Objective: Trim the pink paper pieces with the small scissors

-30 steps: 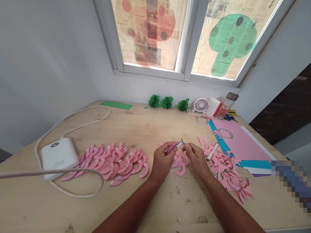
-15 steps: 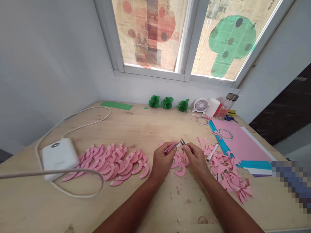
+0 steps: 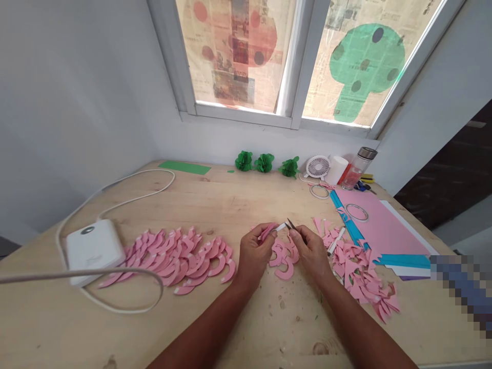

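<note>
My left hand (image 3: 254,252) is closed on a curved pink paper piece (image 3: 269,231), from which a white strip, likely tape (image 3: 282,226), sticks out to the right. Small scissors (image 3: 291,224) are gripped in my right hand (image 3: 312,252), their blades apart at the strip's free end; the handles are hidden by my fingers. Below and between my hands lie several curved pink paper pieces (image 3: 284,269). To the left, a large overlapping spread of similar pink arcs (image 3: 180,259) has white patches on many ends.
Pink paper scraps (image 3: 359,274) and a white pen (image 3: 336,241) lie right of my hands. Beyond them are pink sheets (image 3: 388,225) with a tape roll (image 3: 357,212). A white device (image 3: 94,248) with a looping cable stands left. Green paper balls (image 3: 264,163), a fan (image 3: 318,167) and a bottle (image 3: 356,171) line the back.
My left hand has shifted slightly left with the pink piece, and more of the white strip shows. The scissor blades have spread wider.
</note>
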Demonstrator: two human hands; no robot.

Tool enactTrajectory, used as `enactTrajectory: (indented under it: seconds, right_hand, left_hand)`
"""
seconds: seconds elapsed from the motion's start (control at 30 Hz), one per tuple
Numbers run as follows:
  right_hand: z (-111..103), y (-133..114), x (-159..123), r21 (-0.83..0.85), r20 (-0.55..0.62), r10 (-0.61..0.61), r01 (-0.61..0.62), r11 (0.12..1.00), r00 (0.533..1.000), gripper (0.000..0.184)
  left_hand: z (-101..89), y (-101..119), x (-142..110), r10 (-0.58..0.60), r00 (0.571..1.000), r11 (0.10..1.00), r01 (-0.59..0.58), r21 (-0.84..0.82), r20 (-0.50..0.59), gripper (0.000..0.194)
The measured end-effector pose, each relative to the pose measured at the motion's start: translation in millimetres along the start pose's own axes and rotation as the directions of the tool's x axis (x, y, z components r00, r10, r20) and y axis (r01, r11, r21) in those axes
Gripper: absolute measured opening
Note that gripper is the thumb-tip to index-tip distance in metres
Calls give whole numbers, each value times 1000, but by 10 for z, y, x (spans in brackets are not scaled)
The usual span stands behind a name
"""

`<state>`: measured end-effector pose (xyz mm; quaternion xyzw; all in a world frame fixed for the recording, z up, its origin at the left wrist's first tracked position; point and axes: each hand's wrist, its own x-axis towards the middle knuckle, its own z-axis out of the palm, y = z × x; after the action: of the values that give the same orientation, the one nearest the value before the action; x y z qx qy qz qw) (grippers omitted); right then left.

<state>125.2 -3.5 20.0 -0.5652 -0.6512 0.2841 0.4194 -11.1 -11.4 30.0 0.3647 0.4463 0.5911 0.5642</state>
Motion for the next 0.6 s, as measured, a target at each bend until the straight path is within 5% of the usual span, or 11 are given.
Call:
enactTrajectory:
  seconds: [0.6]
  right_hand:
    - [13, -28, -25, -7, 30, -26, 26, 1000, 999, 40]
  left_hand:
    - [19, 38, 2, -34, 999, 998, 33, -55, -17, 28]
